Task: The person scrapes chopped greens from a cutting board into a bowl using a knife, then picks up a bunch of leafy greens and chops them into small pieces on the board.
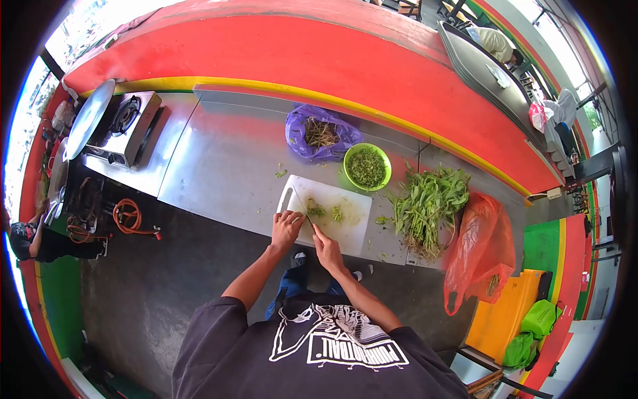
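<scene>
A white cutting board [352, 229] lies at the counter's front edge with small heaps of chopped greens [316, 210] on it. My right hand [327, 249] is closed around the handle of a kitchen knife [304, 209], whose blade points away and to the left across the board. Beside the blade, my left hand [287, 228] rests on the board's left part with its fingers bent together; what they hold, if anything, is hidden. Just behind the board stands a lime-green bowl [349, 177] filled with chopped greens.
A purple plastic bag [297, 141] of stems stands behind the bowl. To the right lie a pile of leafy greens [432, 199] and a red plastic bag [482, 239] hanging over the edge. A gas stove [126, 130] stands left; another person [26, 239] is at far left.
</scene>
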`<action>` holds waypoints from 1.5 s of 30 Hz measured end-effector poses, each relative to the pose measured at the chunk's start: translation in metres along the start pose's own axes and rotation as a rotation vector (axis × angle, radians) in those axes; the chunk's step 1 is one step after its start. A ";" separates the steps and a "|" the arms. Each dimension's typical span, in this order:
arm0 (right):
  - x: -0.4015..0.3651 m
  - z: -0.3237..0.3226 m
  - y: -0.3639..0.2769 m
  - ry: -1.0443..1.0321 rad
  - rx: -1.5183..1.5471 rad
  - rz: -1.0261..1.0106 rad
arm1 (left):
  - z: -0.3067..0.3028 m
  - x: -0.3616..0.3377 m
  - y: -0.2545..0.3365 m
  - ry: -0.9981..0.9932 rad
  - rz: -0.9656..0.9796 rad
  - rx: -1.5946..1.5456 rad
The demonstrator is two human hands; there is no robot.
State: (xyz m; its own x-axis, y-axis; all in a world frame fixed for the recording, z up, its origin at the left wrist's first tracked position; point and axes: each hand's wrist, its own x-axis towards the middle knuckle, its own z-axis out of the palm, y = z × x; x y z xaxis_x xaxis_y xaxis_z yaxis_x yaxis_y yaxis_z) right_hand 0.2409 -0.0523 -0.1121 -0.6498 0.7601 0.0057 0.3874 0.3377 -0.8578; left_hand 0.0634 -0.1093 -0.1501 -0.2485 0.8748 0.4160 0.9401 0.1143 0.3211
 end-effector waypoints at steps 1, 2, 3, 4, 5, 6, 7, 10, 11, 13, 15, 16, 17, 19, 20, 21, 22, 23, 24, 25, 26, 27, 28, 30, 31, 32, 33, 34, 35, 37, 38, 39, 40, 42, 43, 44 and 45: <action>-0.002 0.001 0.001 0.004 -0.003 -0.006 | -0.001 0.000 0.000 0.007 0.005 0.007; -0.002 0.001 0.002 0.008 -0.005 -0.012 | -0.001 0.000 -0.001 0.006 0.004 0.006; -0.001 0.002 0.003 0.007 -0.006 -0.011 | -0.002 0.001 0.000 -0.003 0.001 -0.002; 0.001 0.003 0.005 -0.002 -0.075 -0.020 | -0.003 0.001 0.001 -0.014 0.000 -0.012; 0.002 0.003 0.006 -0.010 -0.144 -0.027 | -0.004 0.001 0.002 -0.016 0.000 -0.014; 0.005 0.003 0.004 -0.009 -0.145 -0.026 | -0.005 0.001 0.004 -0.029 -0.010 -0.005; 0.009 0.003 0.003 -0.032 -0.167 -0.007 | -0.006 0.001 0.004 -0.042 -0.019 0.006; 0.014 0.004 0.003 -0.006 -0.168 -0.003 | -0.006 0.002 0.005 -0.064 -0.027 -0.001; 0.015 0.006 0.004 0.034 -0.146 -0.016 | -0.006 0.002 0.004 -0.060 -0.025 0.003; 0.013 0.006 0.007 0.077 -0.081 -0.068 | -0.009 0.001 0.002 -0.083 -0.007 -0.004; 0.007 0.002 0.006 0.118 -0.019 -0.109 | -0.010 -0.001 0.001 -0.081 -0.006 -0.013; 0.004 -0.002 0.002 0.070 -0.001 -0.054 | -0.010 -0.002 0.001 -0.078 0.002 -0.023; 0.001 -0.005 -0.001 0.023 0.016 0.001 | -0.010 -0.002 0.002 -0.078 0.003 -0.027; -0.002 -0.005 -0.001 0.016 0.019 0.000 | -0.009 -0.003 0.002 -0.055 0.003 -0.032; -0.003 -0.004 -0.001 0.007 0.025 -0.002 | -0.009 -0.003 0.002 -0.054 0.004 -0.033; -0.003 -0.005 -0.002 0.008 0.024 -0.003 | -0.008 -0.003 0.001 -0.042 0.008 -0.036; -0.003 -0.005 -0.003 0.003 0.024 0.005 | -0.007 -0.003 0.001 -0.030 0.010 -0.038; -0.004 -0.005 -0.004 -0.003 0.024 0.013 | -0.006 -0.004 0.000 -0.030 0.008 -0.037; -0.004 -0.005 -0.004 -0.005 0.024 0.012 | -0.006 -0.004 0.000 -0.035 0.008 -0.036; -0.003 -0.006 -0.005 -0.029 -0.005 0.037 | -0.006 -0.004 0.000 -0.039 0.008 -0.035; -0.003 -0.006 -0.005 -0.055 -0.035 0.061 | -0.006 -0.003 0.000 -0.038 0.006 -0.034; -0.003 -0.004 -0.002 -0.056 -0.034 0.061 | -0.006 -0.003 0.000 -0.040 0.005 -0.034; -0.002 -0.002 0.000 -0.043 -0.077 0.019 | -0.007 -0.003 0.001 -0.041 0.003 -0.035; -0.003 0.000 0.004 -0.029 -0.121 -0.020 | -0.008 -0.003 0.004 -0.047 -0.007 -0.035; -0.001 0.002 0.004 -0.015 -0.157 -0.035 | -0.009 -0.002 0.005 -0.051 -0.016 -0.032; 0.000 0.004 0.004 -0.001 -0.192 -0.050 | -0.011 -0.002 0.005 -0.051 -0.015 -0.032; 0.003 0.007 0.004 0.001 -0.191 -0.048 | -0.012 -0.003 0.006 -0.092 -0.025 -0.014; 0.008 0.009 0.005 0.011 -0.181 -0.065 | -0.013 -0.004 0.006 -0.131 -0.034 0.003; 0.012 0.011 0.006 0.021 -0.171 -0.083 | -0.014 -0.004 0.007 -0.130 -0.030 0.004; 0.014 0.010 0.001 0.045 -0.154 -0.055 | -0.012 -0.006 0.007 -0.109 -0.021 -0.020; 0.016 0.009 -0.001 0.063 -0.139 -0.025 | -0.012 -0.007 0.006 -0.106 -0.021 -0.015; 0.017 0.008 -0.001 0.061 -0.137 -0.030 | -0.012 -0.008 0.006 -0.107 -0.006 -0.017; 0.015 0.005 0.000 0.086 -0.088 -0.035 | -0.012 -0.008 0.008 -0.107 0.007 -0.019; 0.009 0.004 0.001 0.108 -0.043 -0.036 | -0.008 -0.012 0.009 -0.098 0.010 -0.033; 0.005 0.002 0.001 0.083 -0.030 -0.016 | -0.005 -0.013 0.010 -0.086 -0.005 -0.031; 0.001 0.001 0.001 0.059 -0.017 0.004 | -0.001 -0.014 0.010 -0.073 -0.020 -0.029; -0.002 0.000 -0.001 0.059 -0.019 0.006 | -0.001 -0.015 0.011 -0.074 -0.020 -0.032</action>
State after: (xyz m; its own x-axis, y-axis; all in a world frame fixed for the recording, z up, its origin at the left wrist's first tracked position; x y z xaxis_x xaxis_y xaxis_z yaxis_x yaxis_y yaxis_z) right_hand 0.2420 -0.0542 -0.1112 -0.6077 0.7935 0.0310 0.4043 0.3428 -0.8480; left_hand 0.0771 -0.1219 -0.1515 -0.2479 0.9051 0.3455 0.9268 0.1177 0.3567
